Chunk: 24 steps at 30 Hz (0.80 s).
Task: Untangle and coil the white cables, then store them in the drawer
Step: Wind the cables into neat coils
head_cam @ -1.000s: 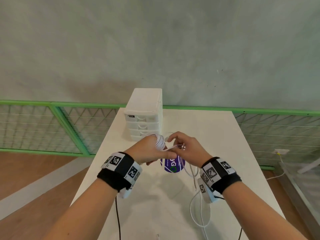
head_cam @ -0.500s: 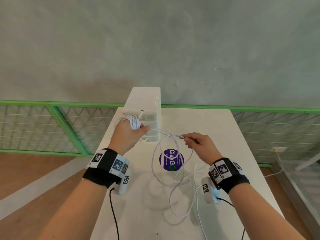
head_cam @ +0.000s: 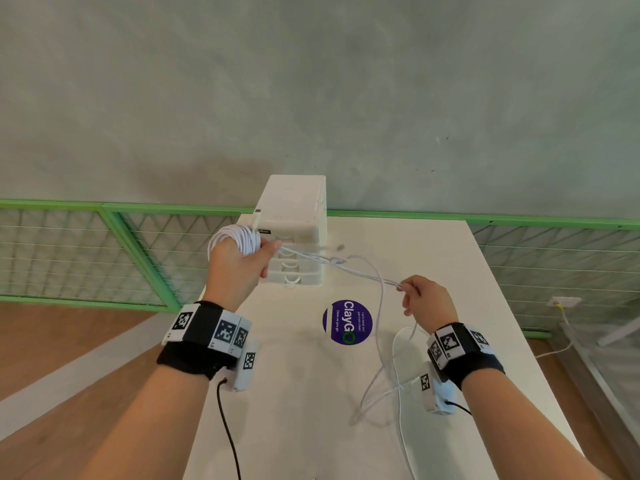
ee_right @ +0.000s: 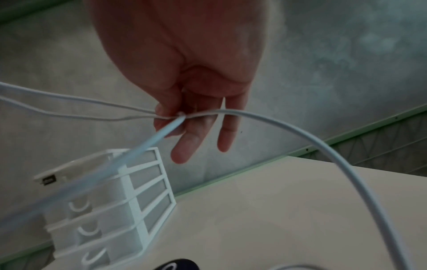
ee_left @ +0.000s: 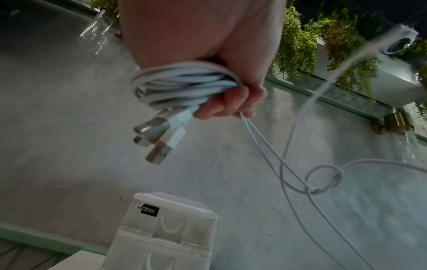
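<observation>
My left hand (head_cam: 242, 261) (ee_left: 221, 102) is raised in front of the white drawer unit (head_cam: 294, 216) (ee_left: 166, 235) (ee_right: 110, 204) and grips a coil of white cable (head_cam: 239, 239) (ee_left: 182, 85) wound round its fingers. USB plugs (ee_left: 159, 138) stick out of the coil. Two strands (head_cam: 339, 266) run tight from the coil to my right hand (head_cam: 420, 299) (ee_right: 182, 117), which pinches them between thumb and forefinger. A small knot-like loop (ee_left: 323, 179) sits on the strands. Beyond the pinch, the loose cable (head_cam: 384, 368) (ee_right: 346, 157) drops in loops onto the table.
The white table (head_cam: 294, 393) carries a round purple ClayGo sticker (head_cam: 347, 322) between my hands. The drawer unit's drawers are closed. A green mesh railing (head_cam: 104, 244) runs behind the table, with a grey wall beyond. A black wire (head_cam: 227, 431) hangs from my left wrist.
My hands have drawn apart: the left rose up and left with the coil, the right moved right and down, pulling the strands taut. The hanging loop between them has shrunk.
</observation>
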### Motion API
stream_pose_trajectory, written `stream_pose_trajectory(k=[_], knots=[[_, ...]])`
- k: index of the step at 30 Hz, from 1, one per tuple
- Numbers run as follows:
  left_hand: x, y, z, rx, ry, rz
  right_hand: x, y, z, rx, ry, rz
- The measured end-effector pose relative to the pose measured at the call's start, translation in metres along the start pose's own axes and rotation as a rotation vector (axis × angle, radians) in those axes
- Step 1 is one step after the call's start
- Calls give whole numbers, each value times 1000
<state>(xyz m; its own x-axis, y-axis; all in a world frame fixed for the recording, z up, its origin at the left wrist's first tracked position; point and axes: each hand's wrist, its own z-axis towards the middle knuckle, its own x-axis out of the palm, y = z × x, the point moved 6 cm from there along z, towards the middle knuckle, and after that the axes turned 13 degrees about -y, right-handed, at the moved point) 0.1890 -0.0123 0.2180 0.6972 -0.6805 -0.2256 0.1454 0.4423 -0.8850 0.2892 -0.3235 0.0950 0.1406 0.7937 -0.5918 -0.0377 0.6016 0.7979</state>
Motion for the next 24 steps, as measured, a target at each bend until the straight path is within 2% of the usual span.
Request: stream_pose_trajectory(k=[4, 10, 12, 16, 18, 21, 22, 24], knots=[[8, -1, -9, 17, 53, 5, 6, -22, -1, 102, 43, -70], [25, 0, -15, -41, 143, 1, 20, -6, -17, 28, 184, 45], [29, 0, -17, -57, 141, 12, 13, 12, -18, -20, 69, 140], [35, -2, -19, -77, 134, 1, -24, 67, -29, -361, -475, 192], [36, -4, -21, -74, 124, -1, -28, 82, -36, -453, -583, 170], [39, -10, -25, -78, 132, -9, -12, 91, -40, -509, -540, -7], [40, -12, -27, -87, 141, -11, -3, 92, -39, -527, -483, -81], [43, -15, -29, -104, 170, -13, 20, 88, -33, -489, -263, -192]])
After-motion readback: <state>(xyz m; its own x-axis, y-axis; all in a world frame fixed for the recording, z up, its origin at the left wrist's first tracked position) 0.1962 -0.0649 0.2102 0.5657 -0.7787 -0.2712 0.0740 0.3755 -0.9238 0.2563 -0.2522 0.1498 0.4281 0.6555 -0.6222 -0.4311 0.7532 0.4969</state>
